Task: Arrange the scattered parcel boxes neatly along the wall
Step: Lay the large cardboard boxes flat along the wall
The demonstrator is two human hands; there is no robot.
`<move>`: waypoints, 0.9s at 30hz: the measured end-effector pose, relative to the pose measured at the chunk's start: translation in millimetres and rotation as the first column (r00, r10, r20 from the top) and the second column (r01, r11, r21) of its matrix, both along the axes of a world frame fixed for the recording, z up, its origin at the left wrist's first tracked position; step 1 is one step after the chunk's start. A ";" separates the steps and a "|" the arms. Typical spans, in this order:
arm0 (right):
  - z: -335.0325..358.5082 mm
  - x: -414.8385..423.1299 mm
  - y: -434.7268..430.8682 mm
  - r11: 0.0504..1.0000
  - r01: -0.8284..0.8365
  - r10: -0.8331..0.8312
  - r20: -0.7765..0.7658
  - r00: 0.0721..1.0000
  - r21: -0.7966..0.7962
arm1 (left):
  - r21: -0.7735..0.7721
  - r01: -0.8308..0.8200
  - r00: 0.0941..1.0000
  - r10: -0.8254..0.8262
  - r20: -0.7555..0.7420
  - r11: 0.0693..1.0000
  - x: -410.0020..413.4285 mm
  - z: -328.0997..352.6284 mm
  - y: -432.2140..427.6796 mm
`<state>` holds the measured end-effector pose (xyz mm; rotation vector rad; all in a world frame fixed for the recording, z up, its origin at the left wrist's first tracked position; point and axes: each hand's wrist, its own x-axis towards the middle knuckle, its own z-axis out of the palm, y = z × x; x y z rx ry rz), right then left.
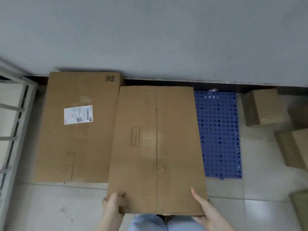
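I see a big flat brown cardboard box (156, 147) in the middle, and both hands hold its near edge. The left hand (115, 204) has its grip curled tight over the near left corner. The right hand (205, 209) has its grip clamped on the near right corner, with one finger lying straight on top and the others hidden under the box. The far edge of this box is close to the grey wall (150, 39). I cannot tell if it rests on the pale tiled floor (66, 205) or hangs just above it.

Just beside it on the left lies a large brown cardboard box with a white paper label (78, 115), flat on the floor with its far end at the wall. The box in my hands covers a bit of its right edge.

On the right is a blue plastic mat full of round holes (218, 134). Its left part is hidden under the held box.

Further right sits a small brown cardboard box (265, 109) near the wall. More brown boxes (295, 147) sit in front of it, but the picture edge cuts them off and they look blurry.

A white metal frame with bars (13, 122) stands at the far left, also cut off. The words on the label are too small to read. Blue jeans knees (150, 222) peek out below the box.
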<state>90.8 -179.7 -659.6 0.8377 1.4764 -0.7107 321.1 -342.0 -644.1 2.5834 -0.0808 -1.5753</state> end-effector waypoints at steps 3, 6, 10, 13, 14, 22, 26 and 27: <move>-33.0 7.5 -2.9 0.998 0.042 -0.041 -0.013 0.999 0.048 | 0.047 -0.019 0.997 0.023 -0.076 0.999 -1.1 -26.5 -3.3; -55.8 2.1 -25.3 0.997 -0.003 0.011 -0.115 0.993 0.073 | -0.007 0.040 0.983 -0.041 -0.180 0.999 -16.9 -39.2 -22.2; -61.8 -1.1 -36.5 0.990 -0.134 0.139 -0.130 0.982 0.049 | -0.035 0.114 0.973 -0.118 -0.200 0.993 -40.4 -48.9 -57.1; -37.6 -4.3 -35.8 0.966 -0.257 0.259 -0.182 0.949 0.032 | -0.120 0.233 0.949 -0.253 -0.190 0.965 -54.9 -35.8 -69.1; -27.8 -7.1 -36.4 0.958 -0.286 0.283 -0.203 0.937 0.013 | -0.139 0.271 0.935 -0.295 -0.196 0.952 -62.1 -23.7 -71.0; 32.0 -4.9 -14.3 0.972 -0.195 0.210 -0.103 0.972 0.133 | -0.029 0.350 0.916 -0.348 -0.199 0.936 -56.8 34.1 -33.0; -27.6 20.1 27.1 0.988 -0.077 0.084 -0.045 0.995 0.135 | 0.217 0.279 0.959 -0.257 -0.122 0.936 -28.3 4.5 11.5; -30.3 23.9 21.7 0.989 -0.053 0.062 -0.057 0.996 0.141 | 0.261 0.264 0.963 -0.239 -0.124 0.929 -20.4 -7.7 20.4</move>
